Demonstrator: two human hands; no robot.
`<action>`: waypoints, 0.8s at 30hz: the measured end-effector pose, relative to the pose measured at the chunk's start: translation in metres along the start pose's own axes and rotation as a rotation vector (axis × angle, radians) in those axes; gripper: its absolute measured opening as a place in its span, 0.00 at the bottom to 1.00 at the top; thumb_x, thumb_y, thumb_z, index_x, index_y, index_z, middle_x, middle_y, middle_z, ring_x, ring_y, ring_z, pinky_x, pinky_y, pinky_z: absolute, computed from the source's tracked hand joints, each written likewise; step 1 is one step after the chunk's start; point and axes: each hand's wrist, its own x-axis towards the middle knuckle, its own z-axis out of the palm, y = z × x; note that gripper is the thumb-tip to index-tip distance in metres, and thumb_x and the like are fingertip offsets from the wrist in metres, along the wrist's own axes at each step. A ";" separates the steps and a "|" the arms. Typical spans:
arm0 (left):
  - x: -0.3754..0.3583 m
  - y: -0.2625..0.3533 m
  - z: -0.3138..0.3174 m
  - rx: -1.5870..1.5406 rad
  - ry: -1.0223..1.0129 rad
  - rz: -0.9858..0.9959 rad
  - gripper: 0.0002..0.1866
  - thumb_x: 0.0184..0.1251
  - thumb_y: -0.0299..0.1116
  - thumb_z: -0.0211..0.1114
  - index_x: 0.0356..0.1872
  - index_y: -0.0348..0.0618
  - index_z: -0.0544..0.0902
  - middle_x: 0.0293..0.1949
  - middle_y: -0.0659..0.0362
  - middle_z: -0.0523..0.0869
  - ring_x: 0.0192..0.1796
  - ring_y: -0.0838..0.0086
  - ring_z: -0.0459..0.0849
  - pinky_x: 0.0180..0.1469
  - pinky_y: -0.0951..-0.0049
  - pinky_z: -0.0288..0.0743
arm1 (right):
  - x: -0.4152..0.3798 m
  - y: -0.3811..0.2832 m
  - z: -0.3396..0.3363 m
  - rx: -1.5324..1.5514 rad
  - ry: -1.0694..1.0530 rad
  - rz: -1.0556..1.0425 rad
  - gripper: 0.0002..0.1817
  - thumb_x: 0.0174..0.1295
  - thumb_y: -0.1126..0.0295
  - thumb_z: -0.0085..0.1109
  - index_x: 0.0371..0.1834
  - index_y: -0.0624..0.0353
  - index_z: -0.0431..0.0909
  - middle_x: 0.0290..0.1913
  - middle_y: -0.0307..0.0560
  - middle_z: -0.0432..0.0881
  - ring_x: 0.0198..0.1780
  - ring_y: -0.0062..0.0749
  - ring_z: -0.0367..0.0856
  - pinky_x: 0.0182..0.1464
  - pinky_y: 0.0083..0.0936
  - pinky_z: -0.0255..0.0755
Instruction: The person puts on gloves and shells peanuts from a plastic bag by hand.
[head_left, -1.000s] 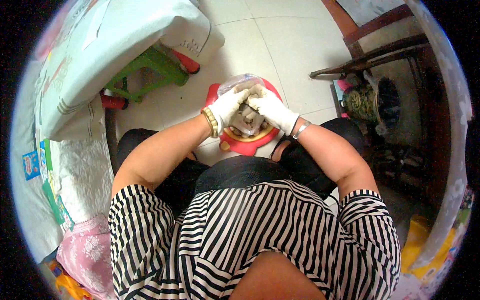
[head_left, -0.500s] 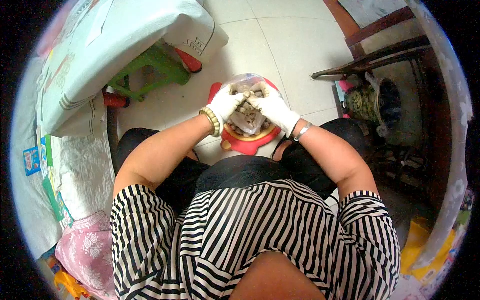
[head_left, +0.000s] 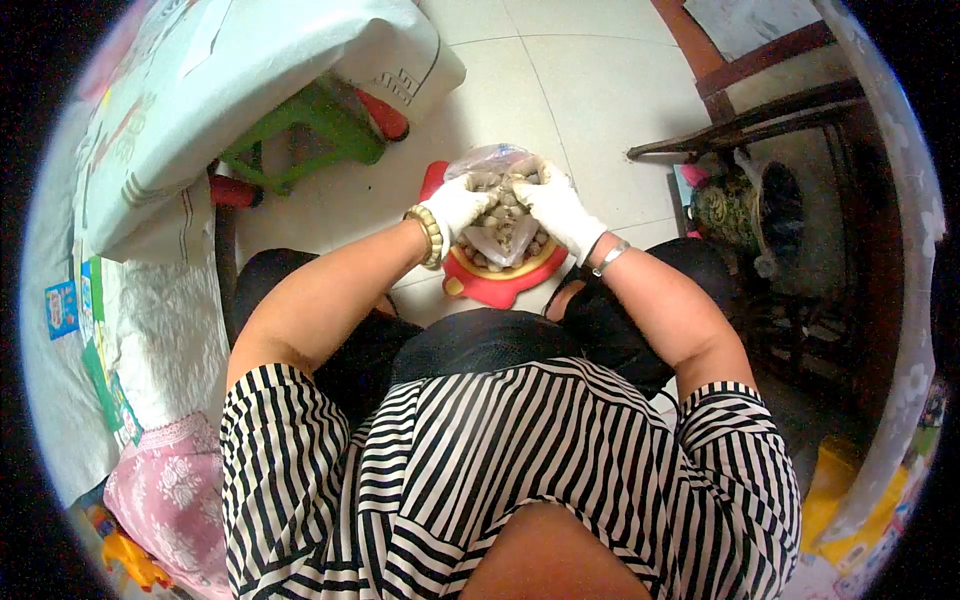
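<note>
Both my hands wear white gloves and work over a red and yellow container (head_left: 495,290) on the floor between my feet. It holds many small, round, pale-brown pieces (head_left: 540,242), with a clear plastic bag (head_left: 495,157) at its far side and more clear plastic (head_left: 512,245) in the middle. On the left of the pile, my left hand (head_left: 460,208) has its fingers curled inward, closed. Opposite it, my right hand (head_left: 556,208) pinches with thumb and fingers above the pieces. What the fingertips hold is too small to make out.
A table with a pale cloth (head_left: 270,60) stands at the left, a green stool (head_left: 310,135) under it. Dark wooden furniture (head_left: 850,190) is at the right, near a bag of greenish stuff (head_left: 725,205). Light tiles (head_left: 600,90) cover the floor.
My hands, close together at the fingertips before, have moved a little apart, and more of the round pieces show between them.
</note>
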 end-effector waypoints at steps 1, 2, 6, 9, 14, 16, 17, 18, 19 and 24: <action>0.005 -0.007 -0.003 0.054 -0.066 0.042 0.25 0.63 0.25 0.59 0.62 0.37 0.66 0.50 0.54 0.80 0.45 0.72 0.81 0.44 0.73 0.80 | 0.001 0.002 -0.001 0.001 0.001 -0.001 0.11 0.62 0.76 0.51 0.47 0.62 0.72 0.42 0.44 0.79 0.43 0.24 0.77 0.44 0.22 0.74; 0.001 -0.004 0.001 0.054 -0.066 0.042 0.25 0.63 0.25 0.59 0.62 0.37 0.66 0.50 0.54 0.80 0.45 0.72 0.81 0.44 0.73 0.80 | 0.000 -0.001 -0.001 0.000 0.002 -0.001 0.11 0.62 0.76 0.51 0.47 0.62 0.72 0.42 0.44 0.79 0.43 0.24 0.77 0.44 0.22 0.74; 0.008 -0.009 -0.002 0.320 0.000 0.176 0.27 0.61 0.23 0.56 0.63 0.34 0.65 0.50 0.55 0.79 0.49 0.70 0.79 0.48 0.73 0.77 | 0.002 0.005 -0.007 -0.174 -0.068 -0.068 0.14 0.60 0.78 0.51 0.49 0.61 0.73 0.43 0.45 0.80 0.45 0.26 0.77 0.47 0.23 0.73; 0.014 -0.013 -0.010 0.212 -0.027 0.071 0.20 0.66 0.31 0.55 0.58 0.35 0.72 0.48 0.55 0.80 0.49 0.73 0.78 0.52 0.71 0.75 | 0.001 0.008 -0.008 -0.314 -0.096 -0.147 0.16 0.58 0.79 0.52 0.50 0.61 0.73 0.43 0.46 0.80 0.45 0.28 0.77 0.49 0.24 0.72; 0.000 0.001 0.006 0.377 0.046 0.225 0.19 0.67 0.42 0.60 0.50 0.37 0.76 0.44 0.58 0.81 0.45 0.77 0.78 0.49 0.74 0.73 | -0.006 0.003 -0.001 -0.070 -0.118 -0.067 0.20 0.56 0.80 0.53 0.54 0.60 0.69 0.42 0.46 0.79 0.43 0.29 0.77 0.46 0.25 0.73; -0.012 0.013 0.014 0.413 0.044 0.160 0.18 0.66 0.41 0.60 0.49 0.38 0.77 0.44 0.58 0.81 0.46 0.78 0.77 0.49 0.74 0.73 | -0.004 0.004 -0.001 0.001 -0.180 0.095 0.20 0.57 0.80 0.53 0.55 0.59 0.68 0.41 0.45 0.78 0.40 0.26 0.78 0.39 0.22 0.74; -0.012 0.014 0.013 0.424 0.036 0.143 0.19 0.67 0.42 0.60 0.52 0.39 0.75 0.45 0.58 0.81 0.46 0.78 0.77 0.49 0.74 0.73 | -0.005 0.004 -0.001 0.002 -0.180 0.093 0.20 0.57 0.80 0.53 0.55 0.59 0.68 0.41 0.45 0.78 0.40 0.26 0.78 0.39 0.22 0.74; -0.010 0.012 0.011 0.425 0.036 0.144 0.19 0.67 0.42 0.60 0.52 0.39 0.75 0.45 0.58 0.81 0.46 0.78 0.77 0.49 0.74 0.73 | -0.006 0.004 0.000 -0.028 -0.172 0.027 0.20 0.57 0.80 0.52 0.54 0.59 0.67 0.40 0.44 0.78 0.37 0.24 0.77 0.35 0.21 0.73; -0.008 0.010 0.009 0.390 0.010 0.167 0.20 0.67 0.42 0.59 0.53 0.39 0.74 0.45 0.59 0.80 0.46 0.78 0.77 0.49 0.74 0.73 | -0.008 0.005 0.001 -0.058 -0.164 -0.039 0.19 0.58 0.80 0.51 0.54 0.58 0.67 0.39 0.43 0.78 0.34 0.22 0.76 0.32 0.19 0.73; -0.016 0.016 0.011 0.381 -0.091 0.255 0.22 0.68 0.45 0.56 0.55 0.40 0.73 0.46 0.60 0.80 0.48 0.78 0.76 0.52 0.74 0.71 | -0.024 -0.017 -0.001 0.166 -0.244 0.037 0.15 0.59 0.80 0.49 0.50 0.57 0.66 0.34 0.40 0.75 0.28 0.19 0.73 0.28 0.18 0.70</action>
